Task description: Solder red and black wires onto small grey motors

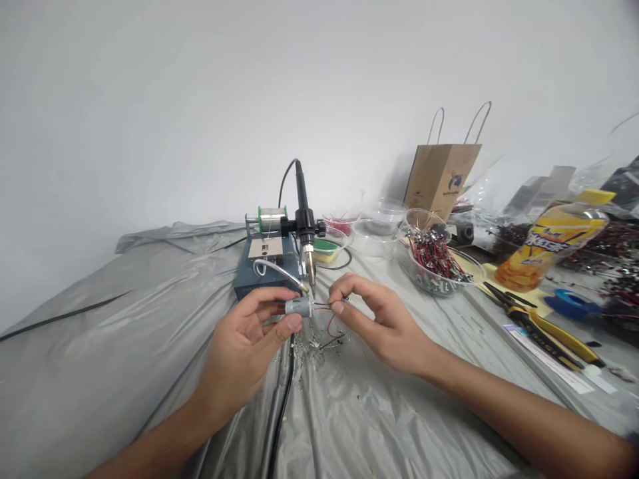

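Observation:
My left hand (254, 332) grips a small silver-grey cylindrical motor (298, 307) between thumb and fingers. From the motor's right end a red and a black wire (322, 306) run to my right hand (377, 319), which pinches them between thumb and forefinger. A soldering iron (304, 206) is clamped upright in a holder, its tip pointing down just above the motor's wire end; whether they touch I cannot tell. The blue soldering station (244, 269) sits behind my left hand, carrying a solder spool (272, 220) and a bent metal tube (279, 267). Solder scraps (312, 349) lie below the motor.
A clear bowl of red and black wires (439, 263) stands at the right, near empty-looking clear tubs (374, 237). Beyond are a paper bag (442, 176), a yellow-labelled bottle (552, 243), yellow-handled pliers (542, 332) and blue tape (572, 303). A black cable (283, 406) crosses the grey sheet.

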Demonstrator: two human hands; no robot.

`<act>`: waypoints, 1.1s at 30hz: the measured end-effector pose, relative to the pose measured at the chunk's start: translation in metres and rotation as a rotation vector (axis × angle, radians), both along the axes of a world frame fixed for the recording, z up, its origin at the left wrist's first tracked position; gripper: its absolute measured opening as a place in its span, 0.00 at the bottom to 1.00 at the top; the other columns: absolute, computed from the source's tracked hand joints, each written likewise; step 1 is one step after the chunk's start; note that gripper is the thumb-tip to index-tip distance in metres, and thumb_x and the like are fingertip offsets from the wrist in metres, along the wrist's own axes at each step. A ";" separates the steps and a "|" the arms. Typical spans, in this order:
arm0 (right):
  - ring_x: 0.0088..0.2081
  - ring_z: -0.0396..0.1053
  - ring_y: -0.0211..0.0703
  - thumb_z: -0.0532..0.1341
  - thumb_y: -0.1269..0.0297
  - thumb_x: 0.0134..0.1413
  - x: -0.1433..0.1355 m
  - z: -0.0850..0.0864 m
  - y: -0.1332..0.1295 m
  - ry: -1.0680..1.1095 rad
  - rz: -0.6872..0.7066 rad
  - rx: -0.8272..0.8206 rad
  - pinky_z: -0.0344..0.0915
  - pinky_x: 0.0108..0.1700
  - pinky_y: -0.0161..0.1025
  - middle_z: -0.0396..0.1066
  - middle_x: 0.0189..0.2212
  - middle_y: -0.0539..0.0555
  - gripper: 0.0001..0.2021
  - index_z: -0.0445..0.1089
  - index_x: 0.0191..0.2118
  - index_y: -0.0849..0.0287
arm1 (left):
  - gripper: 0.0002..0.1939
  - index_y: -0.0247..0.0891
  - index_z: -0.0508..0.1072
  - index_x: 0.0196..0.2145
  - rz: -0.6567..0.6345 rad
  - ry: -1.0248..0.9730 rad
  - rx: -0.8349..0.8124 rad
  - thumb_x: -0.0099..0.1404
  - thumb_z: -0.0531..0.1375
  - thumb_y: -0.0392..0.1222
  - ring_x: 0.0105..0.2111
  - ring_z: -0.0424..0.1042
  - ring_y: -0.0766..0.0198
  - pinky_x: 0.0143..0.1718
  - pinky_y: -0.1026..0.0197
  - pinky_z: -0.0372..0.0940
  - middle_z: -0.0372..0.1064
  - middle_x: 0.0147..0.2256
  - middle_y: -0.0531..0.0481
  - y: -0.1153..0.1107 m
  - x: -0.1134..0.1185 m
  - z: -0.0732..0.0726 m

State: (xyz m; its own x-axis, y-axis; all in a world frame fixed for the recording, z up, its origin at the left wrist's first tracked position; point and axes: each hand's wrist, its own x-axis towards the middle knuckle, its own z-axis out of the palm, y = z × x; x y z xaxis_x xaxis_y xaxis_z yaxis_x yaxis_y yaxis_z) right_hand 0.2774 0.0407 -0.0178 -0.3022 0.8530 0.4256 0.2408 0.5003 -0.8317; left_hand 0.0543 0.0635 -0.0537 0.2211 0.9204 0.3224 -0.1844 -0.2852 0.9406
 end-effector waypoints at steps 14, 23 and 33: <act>0.37 0.66 0.40 0.59 0.63 0.69 0.001 0.002 0.002 0.008 -0.031 0.017 0.65 0.37 0.36 0.68 0.35 0.53 0.07 0.67 0.39 0.59 | 0.13 0.41 0.76 0.45 0.020 -0.026 0.001 0.65 0.72 0.44 0.42 0.77 0.65 0.42 0.68 0.75 0.77 0.43 0.49 -0.002 -0.001 0.005; 0.38 0.66 0.39 0.58 0.64 0.70 0.000 0.001 0.000 0.011 -0.017 0.037 0.65 0.38 0.36 0.68 0.35 0.53 0.06 0.68 0.39 0.59 | 0.13 0.43 0.76 0.47 0.001 -0.002 0.005 0.66 0.71 0.43 0.43 0.76 0.66 0.44 0.68 0.73 0.75 0.44 0.50 0.001 0.000 -0.001; 0.37 0.66 0.41 0.59 0.62 0.69 0.000 0.001 0.000 0.012 -0.042 0.014 0.65 0.35 0.36 0.68 0.36 0.54 0.07 0.68 0.39 0.59 | 0.14 0.42 0.76 0.47 -0.037 -0.040 0.002 0.66 0.71 0.41 0.42 0.76 0.65 0.43 0.67 0.73 0.75 0.45 0.49 0.003 0.001 -0.004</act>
State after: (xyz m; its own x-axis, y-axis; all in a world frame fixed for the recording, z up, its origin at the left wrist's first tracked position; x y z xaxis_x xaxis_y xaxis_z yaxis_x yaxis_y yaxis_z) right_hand 0.2770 0.0407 -0.0169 -0.2614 0.8587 0.4408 0.2520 0.5016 -0.8276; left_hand 0.0558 0.0665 -0.0579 0.2419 0.9111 0.3337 -0.2325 -0.2794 0.9316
